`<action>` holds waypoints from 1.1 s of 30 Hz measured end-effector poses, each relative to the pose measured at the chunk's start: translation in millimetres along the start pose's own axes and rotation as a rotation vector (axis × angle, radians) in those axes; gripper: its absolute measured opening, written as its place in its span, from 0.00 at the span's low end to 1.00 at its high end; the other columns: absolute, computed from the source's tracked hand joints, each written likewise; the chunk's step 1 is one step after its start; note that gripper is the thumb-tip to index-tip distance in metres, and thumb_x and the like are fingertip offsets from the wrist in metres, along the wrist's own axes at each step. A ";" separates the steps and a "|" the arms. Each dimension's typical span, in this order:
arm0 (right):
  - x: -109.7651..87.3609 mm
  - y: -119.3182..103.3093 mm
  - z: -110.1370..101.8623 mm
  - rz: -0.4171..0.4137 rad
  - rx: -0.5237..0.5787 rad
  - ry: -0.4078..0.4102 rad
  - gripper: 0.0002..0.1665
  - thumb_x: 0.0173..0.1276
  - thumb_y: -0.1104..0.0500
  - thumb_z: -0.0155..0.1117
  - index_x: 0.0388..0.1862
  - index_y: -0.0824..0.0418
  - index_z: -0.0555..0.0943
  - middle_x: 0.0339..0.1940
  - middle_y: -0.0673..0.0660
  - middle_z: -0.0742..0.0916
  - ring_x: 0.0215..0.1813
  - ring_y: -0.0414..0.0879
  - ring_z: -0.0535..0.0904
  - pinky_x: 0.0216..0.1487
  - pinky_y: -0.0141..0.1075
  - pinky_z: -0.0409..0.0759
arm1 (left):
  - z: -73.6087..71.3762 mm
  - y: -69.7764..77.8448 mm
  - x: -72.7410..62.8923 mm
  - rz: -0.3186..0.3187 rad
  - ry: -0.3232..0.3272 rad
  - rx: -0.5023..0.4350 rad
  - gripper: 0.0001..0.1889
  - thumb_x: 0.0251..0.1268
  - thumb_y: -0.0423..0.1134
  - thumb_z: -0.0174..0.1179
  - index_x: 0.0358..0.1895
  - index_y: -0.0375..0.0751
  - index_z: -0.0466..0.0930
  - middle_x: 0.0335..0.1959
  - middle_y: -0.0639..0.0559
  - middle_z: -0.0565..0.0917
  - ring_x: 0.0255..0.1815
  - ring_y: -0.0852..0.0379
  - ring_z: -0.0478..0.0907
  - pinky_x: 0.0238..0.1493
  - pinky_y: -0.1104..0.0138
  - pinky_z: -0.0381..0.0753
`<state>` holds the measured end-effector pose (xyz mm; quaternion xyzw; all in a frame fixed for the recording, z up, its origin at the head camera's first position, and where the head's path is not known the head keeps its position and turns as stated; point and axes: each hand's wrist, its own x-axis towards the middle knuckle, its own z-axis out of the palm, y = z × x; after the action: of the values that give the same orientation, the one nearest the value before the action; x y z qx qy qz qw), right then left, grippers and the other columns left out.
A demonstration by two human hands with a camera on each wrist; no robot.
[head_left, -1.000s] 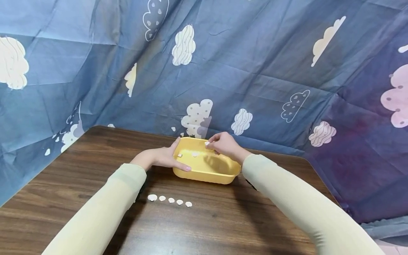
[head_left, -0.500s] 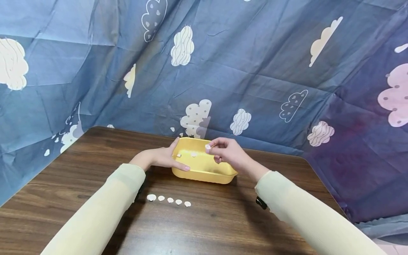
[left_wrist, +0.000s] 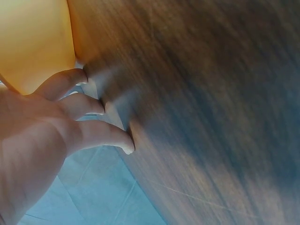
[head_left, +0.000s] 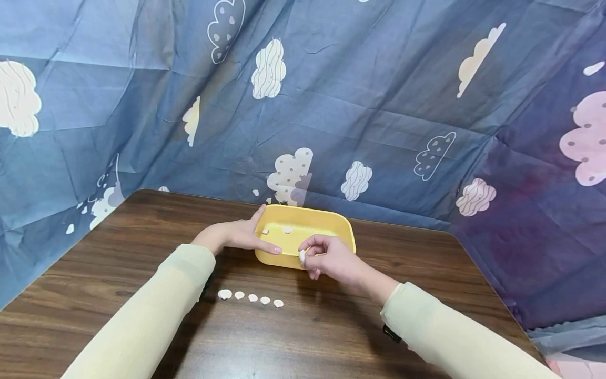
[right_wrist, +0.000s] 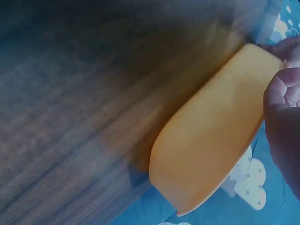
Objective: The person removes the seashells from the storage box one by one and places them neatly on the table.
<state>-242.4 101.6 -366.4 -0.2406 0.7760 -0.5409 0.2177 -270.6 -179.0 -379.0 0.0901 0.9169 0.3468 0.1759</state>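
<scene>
A shallow yellow plastic basin [head_left: 333, 223] stands towards the back of the wooden table. My left hand [head_left: 242, 235] holds its left end, thumb on the front rim and a finger reaching to the back corner. In the left wrist view, fingertips touch the tabletop beside the basin [left_wrist: 37, 37]. My right hand [head_left: 329, 259] pinches a small white seashell [head_left: 302, 256] at the basin's front rim. Inside the basin lie two small shells, one a white shell [head_left: 287, 230] near the back. The right wrist view shows the basin's side [right_wrist: 206, 126], but the pinched shell is hidden there.
Several white seashells [head_left: 253, 298] lie in a row on the brown table [head_left: 303, 337], in front of the basin. Right behind the table's far edge hangs a blue cloud-print cloth [head_left: 402, 158].
My right hand has carried the pinched shell from over the basin's back part towards me, to the front rim. The left hand stays at the basin's left end.
</scene>
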 end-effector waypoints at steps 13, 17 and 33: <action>-27.7 22.6 26.3 0.073 -0.100 -0.067 0.15 0.58 0.71 0.67 0.45 0.71 0.78 0.27 0.51 0.81 0.23 0.42 0.81 0.29 0.31 0.80 | -0.2 -0.7 0.9 0.018 0.003 0.002 0.78 0.53 0.72 0.73 0.86 0.51 0.17 0.88 0.33 0.53 0.88 0.40 0.57 0.86 0.46 0.58; -30.9 30.3 26.9 0.044 -0.232 -0.050 0.11 0.58 0.71 0.66 0.40 0.66 0.79 0.25 0.51 0.81 0.21 0.41 0.80 0.26 0.32 0.79 | 0.2 -1.2 -0.3 0.014 -0.001 0.000 0.78 0.53 0.73 0.73 0.86 0.52 0.17 0.88 0.34 0.52 0.87 0.41 0.57 0.86 0.46 0.58; -35.3 34.3 33.0 -0.119 -0.550 -0.019 0.11 0.60 0.63 0.79 0.29 0.57 0.82 0.22 0.44 0.82 0.25 0.33 0.76 0.29 0.26 0.74 | 1.3 -1.3 0.1 -0.005 -0.003 -0.018 0.78 0.52 0.74 0.74 0.86 0.56 0.16 0.89 0.36 0.50 0.89 0.42 0.54 0.86 0.45 0.56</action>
<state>-199.5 109.0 -406.6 -0.3410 0.8759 -0.3197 0.1194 -270.3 -179.2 -380.8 0.0866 0.9137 0.3545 0.1787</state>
